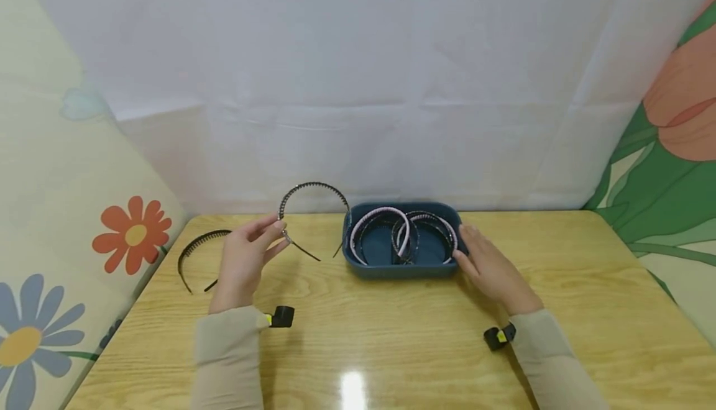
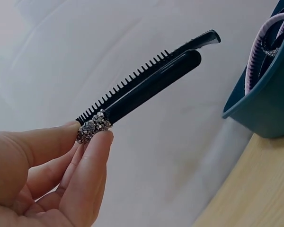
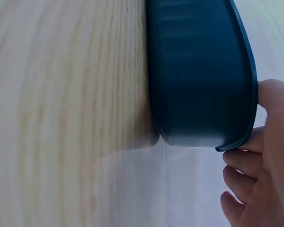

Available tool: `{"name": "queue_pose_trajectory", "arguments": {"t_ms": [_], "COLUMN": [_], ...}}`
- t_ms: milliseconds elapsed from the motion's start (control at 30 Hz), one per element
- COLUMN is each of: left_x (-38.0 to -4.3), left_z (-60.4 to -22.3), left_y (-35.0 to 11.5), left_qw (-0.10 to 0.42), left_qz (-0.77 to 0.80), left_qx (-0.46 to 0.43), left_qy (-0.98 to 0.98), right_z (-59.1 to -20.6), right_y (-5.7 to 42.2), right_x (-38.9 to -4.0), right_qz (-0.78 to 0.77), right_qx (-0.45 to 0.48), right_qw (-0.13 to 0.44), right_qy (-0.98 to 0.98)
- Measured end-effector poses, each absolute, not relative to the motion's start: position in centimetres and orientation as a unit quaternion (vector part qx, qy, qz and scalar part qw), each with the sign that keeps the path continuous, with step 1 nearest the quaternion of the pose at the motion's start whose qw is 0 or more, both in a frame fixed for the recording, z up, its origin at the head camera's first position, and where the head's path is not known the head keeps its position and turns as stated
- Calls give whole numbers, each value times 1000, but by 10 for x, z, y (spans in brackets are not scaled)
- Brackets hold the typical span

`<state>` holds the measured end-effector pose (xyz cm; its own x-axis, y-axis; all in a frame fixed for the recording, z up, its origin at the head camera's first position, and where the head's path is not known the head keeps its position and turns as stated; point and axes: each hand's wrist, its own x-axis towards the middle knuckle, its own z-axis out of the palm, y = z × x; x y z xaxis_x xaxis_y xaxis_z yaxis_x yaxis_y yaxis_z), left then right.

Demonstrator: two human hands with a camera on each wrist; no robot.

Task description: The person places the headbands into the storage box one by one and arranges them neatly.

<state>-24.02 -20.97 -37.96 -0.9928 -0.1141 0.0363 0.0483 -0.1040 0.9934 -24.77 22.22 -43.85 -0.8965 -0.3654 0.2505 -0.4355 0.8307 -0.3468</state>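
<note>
My left hand (image 1: pixel 244 261) pinches a black toothed headband (image 1: pixel 315 184) by one arm, thumb against fingers. In the left wrist view, silvery beads cover the headband (image 2: pixel 154 81) near the fingertips, and its smooth black end points up and right. The headband is held up just left of a dark blue plastic bin (image 1: pixel 403 272). Inside the bin lie several headbands, among them a pale lilac one (image 1: pixel 373 212) and dark sparkly ones. At the bin's right end, my right hand (image 1: pixel 495 270) holds the rim, its thumb over the edge and its fingers along the outside.
Another black toothed headband (image 1: pixel 190 250) lies on the wooden table (image 1: pixel 391 335), left of my left hand. White cloth (image 1: pixel 358 87) hangs behind the table. Floral panels (image 1: pixel 50 168) border it at left and right.
</note>
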Motion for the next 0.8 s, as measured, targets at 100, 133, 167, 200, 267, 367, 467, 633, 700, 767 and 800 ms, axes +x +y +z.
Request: {"name": "queue_pose_trajectory", "arguments": {"t_ms": [100,133,167,200,267,367,467,633,700,767,800], "left_x": [-240,-240,-241,-241,-243,-247,-251,-256,-257,-258,-259], "left_z": [-378,-378,-379,-379,-382,-387,-393,-402,-404,-406,-407], "left_y": [-203,-201,-198,-195,-188,-174,-160,-145,-141,-137,-135], "left_qw": [58,60,62,62,62,55,49,56,59,61,61], "left_qz": [-745,-745,-746,-748,-751,-757,-761,-772,-777,-783,-785], "left_qx": [20,18,16,16,14,17,21,32,38,44,47], "left_qy": [-664,-664,-663,-661,-657,-651,-646,-632,-626,-617,-614], "right_z": [-438,-438,-438,-437,-436,-435,-436,-437,-437,-437,-437], "right_y": [222,222,222,222,221,221,221,222,223,223,224], "right_x": [-248,-248,-247,-247,-246,-245,-245,-245,-244,-244,-244], "right_qz": [203,203,203,202,200,198,197,201,203,203,203], "right_qx": [209,209,210,211,214,217,218,214,212,211,210], "right_qw": [84,84,86,88,93,100,103,101,100,100,100], "right_qy": [-953,-953,-953,-952,-952,-951,-950,-951,-951,-951,-951]}}
